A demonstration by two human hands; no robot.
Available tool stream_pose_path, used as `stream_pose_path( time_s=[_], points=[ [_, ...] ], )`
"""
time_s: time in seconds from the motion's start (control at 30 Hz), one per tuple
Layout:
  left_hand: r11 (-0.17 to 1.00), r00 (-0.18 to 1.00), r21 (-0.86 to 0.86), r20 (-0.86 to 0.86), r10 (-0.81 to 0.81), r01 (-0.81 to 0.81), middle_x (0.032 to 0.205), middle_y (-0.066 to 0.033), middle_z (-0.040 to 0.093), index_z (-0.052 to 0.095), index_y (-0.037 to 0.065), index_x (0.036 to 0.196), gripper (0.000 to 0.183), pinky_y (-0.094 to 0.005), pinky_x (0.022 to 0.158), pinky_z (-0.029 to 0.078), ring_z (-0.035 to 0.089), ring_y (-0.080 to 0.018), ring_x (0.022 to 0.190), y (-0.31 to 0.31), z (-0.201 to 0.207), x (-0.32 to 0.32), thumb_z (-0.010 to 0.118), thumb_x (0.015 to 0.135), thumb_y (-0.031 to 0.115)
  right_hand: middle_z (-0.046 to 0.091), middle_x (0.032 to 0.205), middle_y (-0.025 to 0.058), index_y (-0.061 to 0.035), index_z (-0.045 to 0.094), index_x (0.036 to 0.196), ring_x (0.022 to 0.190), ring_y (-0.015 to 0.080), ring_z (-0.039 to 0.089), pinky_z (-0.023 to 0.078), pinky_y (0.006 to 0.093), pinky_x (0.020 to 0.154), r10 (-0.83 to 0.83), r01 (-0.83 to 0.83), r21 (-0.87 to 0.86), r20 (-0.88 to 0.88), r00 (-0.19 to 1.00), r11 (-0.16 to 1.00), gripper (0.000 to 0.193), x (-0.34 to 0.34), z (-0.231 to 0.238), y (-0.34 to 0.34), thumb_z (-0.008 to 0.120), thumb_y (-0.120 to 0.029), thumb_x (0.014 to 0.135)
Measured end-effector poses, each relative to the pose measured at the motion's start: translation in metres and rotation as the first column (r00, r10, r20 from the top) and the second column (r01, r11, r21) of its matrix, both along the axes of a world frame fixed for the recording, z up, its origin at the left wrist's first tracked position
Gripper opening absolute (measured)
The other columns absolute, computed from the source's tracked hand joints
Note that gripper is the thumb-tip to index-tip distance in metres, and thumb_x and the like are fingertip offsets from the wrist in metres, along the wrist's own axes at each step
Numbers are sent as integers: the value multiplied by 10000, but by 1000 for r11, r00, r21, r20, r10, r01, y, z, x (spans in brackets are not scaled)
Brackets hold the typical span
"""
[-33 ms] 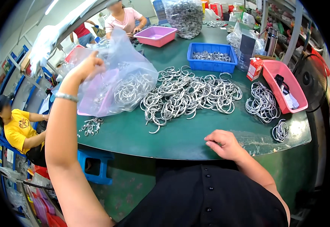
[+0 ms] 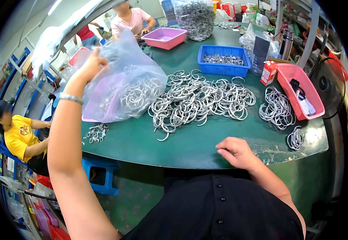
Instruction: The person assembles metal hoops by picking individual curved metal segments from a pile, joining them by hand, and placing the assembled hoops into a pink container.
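A clear plastic bag (image 2: 140, 72) with silver curved pieces in it stands at the left of the green table (image 2: 206, 150), partly in front of a purple tray (image 2: 109, 100). Nearest the body, the right hand (image 2: 238, 153) rests at the table's front edge, fingers curled in, thumb and fingertips drawn together on nothing visible. Small silver parts (image 2: 97, 133) lie near the table's left edge; a small bundle of curved pieces (image 2: 296, 138) lies toward its right corner. Farther in, a broad heap of silver pieces (image 2: 202, 100) spreads just beside the bag, with a smaller heap (image 2: 277, 108) next to a pink basket (image 2: 311, 109). The left hand (image 2: 95, 66), a bangle (image 2: 71, 98) at its wrist, is raised at the bag's upper left; whether its fingers pinch the plastic I cannot tell. Beyond are a red carton (image 2: 268, 73), a blue bin (image 2: 224, 71) of small metal parts, a pink tray (image 2: 168, 45), a large filled bag (image 2: 194, 20) and a person in pink (image 2: 131, 21).
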State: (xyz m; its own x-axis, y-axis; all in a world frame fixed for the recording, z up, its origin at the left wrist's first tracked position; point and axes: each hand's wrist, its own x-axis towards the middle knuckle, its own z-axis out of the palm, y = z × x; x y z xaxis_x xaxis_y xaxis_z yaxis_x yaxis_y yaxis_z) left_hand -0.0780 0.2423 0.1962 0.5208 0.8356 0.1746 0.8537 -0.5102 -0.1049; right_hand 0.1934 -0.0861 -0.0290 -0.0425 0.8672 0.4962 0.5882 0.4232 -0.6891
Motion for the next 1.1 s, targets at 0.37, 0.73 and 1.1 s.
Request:
stream_pose_path(
  time_s=[0.37,0.73,1.1],
  points=[
    [959,981,207,-34,-190,193,1020,-212,554,611,21,955,302,-391,857,392,519,-343,964,19,-5,28,605,764,255,571,718,104,-39,594,804,661,268,571,459,332,589,-219,221,-41,43,975,974,85,31,-3,-1,607,-90,737],
    [853,803,417,363,-472,313,1074,-143,567,569,-37,1004,224,-296,891,376,529,-231,1009,-124,5,10,507,833,94,596,740,151,-11,597,802,718,305,582,451,386,638,-643,660,-169,151,751,732,271,99,-6,66,622,-269,724],
    [804,581,149,617,-530,576,934,-155,598,601,-11,874,186,-348,767,451,579,-297,841,-217,-120,38,635,699,41,607,746,183,0,606,722,740,331,588,466,398,688,-702,768,-193,316,638,611,193,115,9,85,550,-172,654]
  ],
)
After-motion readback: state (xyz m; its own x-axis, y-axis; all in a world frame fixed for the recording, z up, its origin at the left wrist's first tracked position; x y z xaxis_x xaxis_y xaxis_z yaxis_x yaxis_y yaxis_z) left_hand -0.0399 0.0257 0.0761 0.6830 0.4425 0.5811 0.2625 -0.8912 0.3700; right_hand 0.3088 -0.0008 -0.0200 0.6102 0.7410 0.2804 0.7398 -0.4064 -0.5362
